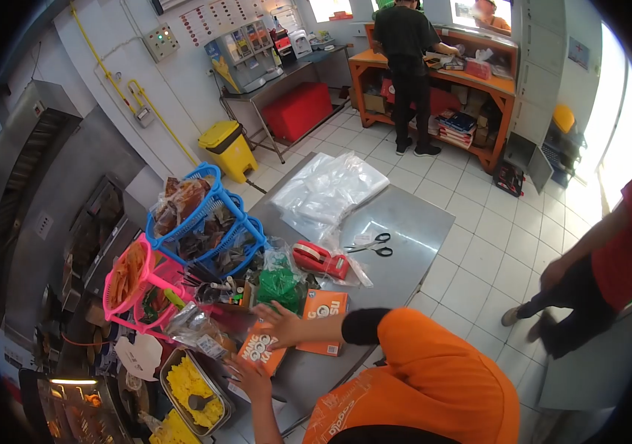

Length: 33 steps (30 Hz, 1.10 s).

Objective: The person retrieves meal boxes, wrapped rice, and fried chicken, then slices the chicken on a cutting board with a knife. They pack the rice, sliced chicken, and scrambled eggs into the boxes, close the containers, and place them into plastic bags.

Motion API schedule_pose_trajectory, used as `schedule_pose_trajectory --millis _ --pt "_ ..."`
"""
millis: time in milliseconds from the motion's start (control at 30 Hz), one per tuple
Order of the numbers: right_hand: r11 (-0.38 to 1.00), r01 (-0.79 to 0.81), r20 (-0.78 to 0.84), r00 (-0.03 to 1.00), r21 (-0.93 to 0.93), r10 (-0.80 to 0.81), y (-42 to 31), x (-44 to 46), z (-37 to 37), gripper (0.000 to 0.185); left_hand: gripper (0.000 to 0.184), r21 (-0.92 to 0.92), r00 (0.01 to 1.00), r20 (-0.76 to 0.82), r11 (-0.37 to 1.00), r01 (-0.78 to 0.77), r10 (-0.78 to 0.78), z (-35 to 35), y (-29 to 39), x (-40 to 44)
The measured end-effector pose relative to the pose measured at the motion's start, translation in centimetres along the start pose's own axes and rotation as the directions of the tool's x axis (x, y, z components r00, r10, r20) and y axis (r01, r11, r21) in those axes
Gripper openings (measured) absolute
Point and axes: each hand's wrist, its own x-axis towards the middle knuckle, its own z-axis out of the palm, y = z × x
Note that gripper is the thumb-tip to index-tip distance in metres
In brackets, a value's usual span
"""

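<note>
An orange-and-white printed box (265, 357) lies flat on the steel table. My right hand (279, 326) rests on its upper part with fingers spread. At the box's lower left edge is my left hand (249, 379), fingers apart; whether its fingertips touch the box is hard to tell. A second box (323, 305) of the same print lies beside the first, partly under my right forearm. Next to the hands are a clear plastic bag with contents I cannot make out (208, 342) and a metal tray (228, 409) of yellow rice (191, 385).
On the table (412, 222) are a red tape dispenser (319, 259), scissors (375, 246), clear plastic bags (330, 185) and a bagged green item (279, 287). Blue baskets (208, 248) and pink baskets (122, 285) stack beyond. One person (405, 59) stands at an orange counter; another (612, 259) is at right.
</note>
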Motion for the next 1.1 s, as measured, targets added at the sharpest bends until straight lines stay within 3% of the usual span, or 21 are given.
schedule_pose_trajectory --millis 33,100,133,200,300,400,500,600,700,767,800,833,867,933,967,1000,1033,1067,1100 --pt "0.981 0.191 -0.055 0.980 -0.027 -0.192 0.9 -0.4 -0.4 0.072 0.079 -0.097 0.991 0.086 0.991 -0.093 0.102 -1.0 -0.3 0.0" --pt "0.953 0.298 0.136 0.943 0.054 -0.302 2.0 -0.5 -2.5 0.069 0.092 -0.302 0.926 0.201 0.919 -0.253 0.320 -4.1 -0.9 1.5" --pt "0.934 0.344 0.224 0.906 0.100 -0.358 2.2 -0.4 -3.7 0.067 0.094 -0.370 0.913 0.206 0.892 -0.259 0.351 -4.0 -1.2 1.9" --pt "0.903 0.322 0.248 0.885 0.284 -0.393 2.5 -0.6 -4.9 0.061 0.099 -0.501 0.887 0.213 0.825 -0.262 0.411 -3.4 -2.0 2.2" --pt "0.857 0.241 0.334 0.846 0.456 -0.415 3.0 -0.1 -4.8 0.059 0.094 -0.450 0.893 0.180 0.842 -0.298 0.412 -1.3 -2.2 2.0" --pt "0.834 0.151 0.407 0.818 0.530 -0.406 3.4 0.6 -4.0 0.058 0.090 -0.476 0.856 0.255 0.829 -0.293 0.449 -1.6 -2.7 2.5" --pt "0.830 0.098 0.436 0.813 0.549 -0.384 3.2 1.0 -3.3 0.057 0.095 -0.696 0.745 0.277 0.661 -0.280 0.607 -0.2 -5.5 3.6" --pt "0.834 0.065 0.444 0.822 0.547 -0.356 2.5 0.9 -2.0 0.056 0.110 -0.506 0.727 0.437 0.813 -0.288 0.529 -2.2 -4.1 3.4" --pt "0.844 0.052 0.422 0.849 0.534 -0.319 2.0 1.2 -1.2 0.055 0.118 -0.216 0.782 0.557 0.958 -0.190 0.281 -5.8 0.3 3.7" --pt "0.852 0.050 0.388 0.875 0.522 -0.289 1.8 1.4 -0.7 0.055 0.118 -0.367 0.843 0.330 0.880 -0.301 0.426 -3.6 0.5 4.6" --pt "0.859 0.052 0.355 0.897 0.509 -0.264 1.8 1.5 -0.5 0.054 0.119 -0.425 0.854 0.203 0.828 -0.364 0.480 -2.4 0.5 4.7" --pt "0.864 0.065 0.290 0.927 0.499 -0.238 2.2 1.3 -0.7 0.054 0.108 -0.519 0.880 0.164 0.798 -0.307 0.446 -3.3 0.9 4.9" --pt "0.856 0.114 0.169 0.959 0.504 -0.227 2.6 0.9 -1.5 0.054 0.105 -0.490 0.901 0.136 0.819 -0.300 0.412 -3.2 0.8 4.7" --pt "0.815 0.361 -0.290 0.924 0.453 -0.249 5.3 -1.1 -3.6 0.039 0.099 -0.440 0.943 0.073 0.859 -0.262 0.325 -2.2 1.3 3.9" --pt "0.811 0.438 -0.546 0.818 0.387 -0.182 6.7 -2.4 -4.2 0.026 0.095 -0.464 0.956 0.067 0.857 -0.223 0.285 -2.4 1.5 3.3" --pt "0.822 0.358 -0.582 0.812 0.443 -0.040 7.6 -5.1 -7.6 0.021 0.092 -0.483 0.968 0.067 0.857 -0.181 0.242 -2.8 1.6 2.9" --pt "0.869 0.356 -0.728 0.685 0.343 0.006 10.4 -7.0 -7.5 0.020 0.089 -0.495 0.978 0.074 0.858 -0.135 0.196 -3.4 1.4 2.3" --pt "0.799 0.201 -0.643 0.715 0.566 0.275 12.5 -9.2 -8.2 0.020 0.089 -0.538 0.986 0.073 0.838 -0.090 0.152 -3.8 1.1 1.8" --pt "0.802 -0.024 -0.628 0.609 0.596 0.485 12.8 -12.0 -11.1 0.018 0.090 -0.581 0.992 0.068 0.813 -0.049 0.108 -4.2 1.1 1.7"
